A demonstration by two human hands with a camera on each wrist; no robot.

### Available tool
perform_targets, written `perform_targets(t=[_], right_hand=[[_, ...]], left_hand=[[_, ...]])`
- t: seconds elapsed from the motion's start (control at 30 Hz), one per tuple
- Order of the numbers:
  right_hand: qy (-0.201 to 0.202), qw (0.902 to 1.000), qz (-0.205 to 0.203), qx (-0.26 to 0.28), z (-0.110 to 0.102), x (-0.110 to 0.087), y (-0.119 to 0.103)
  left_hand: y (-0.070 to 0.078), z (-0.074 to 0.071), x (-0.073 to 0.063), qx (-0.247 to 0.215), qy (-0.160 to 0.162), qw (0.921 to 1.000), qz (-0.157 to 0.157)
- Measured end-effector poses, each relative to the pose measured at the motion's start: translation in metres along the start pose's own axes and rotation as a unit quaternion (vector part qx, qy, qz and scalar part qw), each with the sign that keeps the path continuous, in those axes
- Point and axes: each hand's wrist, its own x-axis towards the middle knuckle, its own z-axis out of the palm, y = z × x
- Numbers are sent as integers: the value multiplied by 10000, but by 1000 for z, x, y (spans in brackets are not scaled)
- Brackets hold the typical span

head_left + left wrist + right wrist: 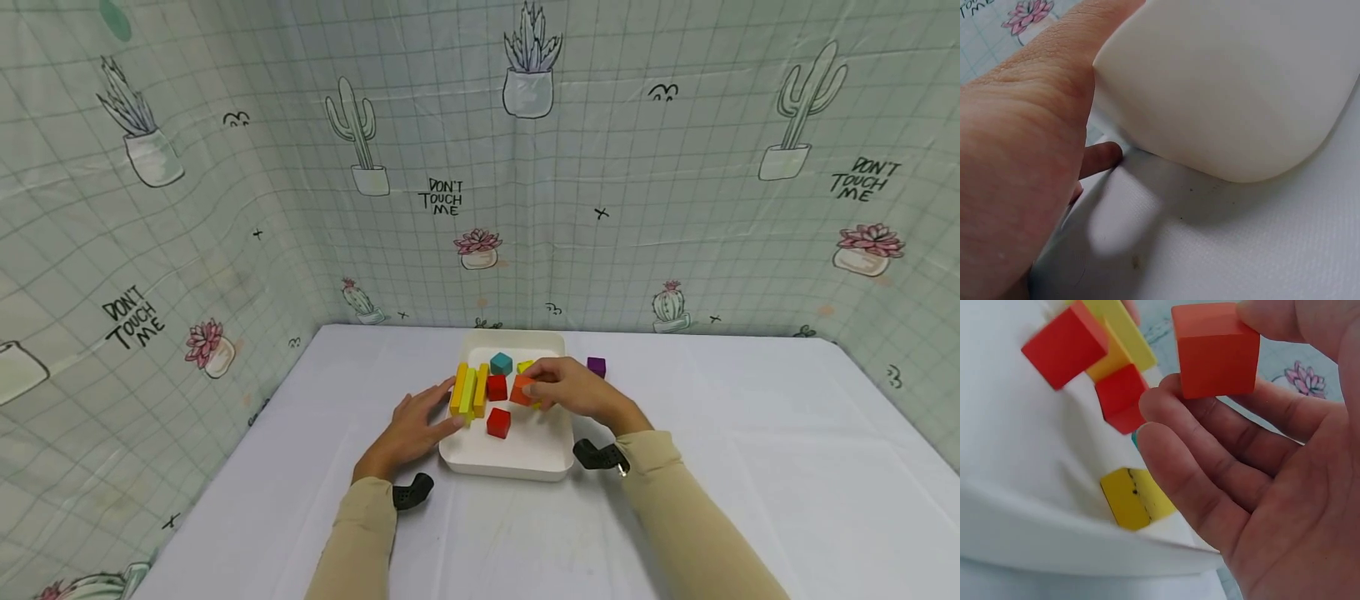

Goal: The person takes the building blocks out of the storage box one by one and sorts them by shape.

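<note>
step in hand looks like handling one cube in a crowd, so: left hand (412, 429) light at the left side of the white tray (510, 465), don't bump the three yellow bars (468, 392) mid-frame. lift the orange cube (522, 390), just right of center, straight, clear of the red cube (497, 387) to its left. fingers: left ones spread, fairly straight, thumb by the bars' near ends, no grasp visible. right hand (573, 387): parted to cube width, pinching the orange cube against the thumb.

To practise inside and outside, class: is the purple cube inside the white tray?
No, the purple cube sits on the table, to the right of the white tray.
</note>
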Motion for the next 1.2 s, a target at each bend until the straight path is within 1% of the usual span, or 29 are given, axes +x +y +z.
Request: perform_targets(t=[0.2, 0.37, 0.63, 0.87, 1.1, 1.2], right_hand=[[82, 9990, -95, 419, 6, -4, -2], [213, 9969, -158, 740, 6, -10, -3], [479, 9966, -59, 675, -3, -15, -3], [780, 9924, -115, 948, -11, -20, 2], [982, 9910, -57, 904, -17, -24, 9], [1038, 9898, -35, 975, -19, -26, 12]], left_hand=[[-1, 0, -1, -48, 32, 10000, 23], [-1, 1, -1, -19, -13, 10000, -27], [1, -1, -1, -107, -11, 9999, 16], [-1, -1, 0, -110, -32, 9999, -24], [4, -3, -3, -145, -8, 9999, 38], [5, -2, -3, -194, -39, 9998, 88]])
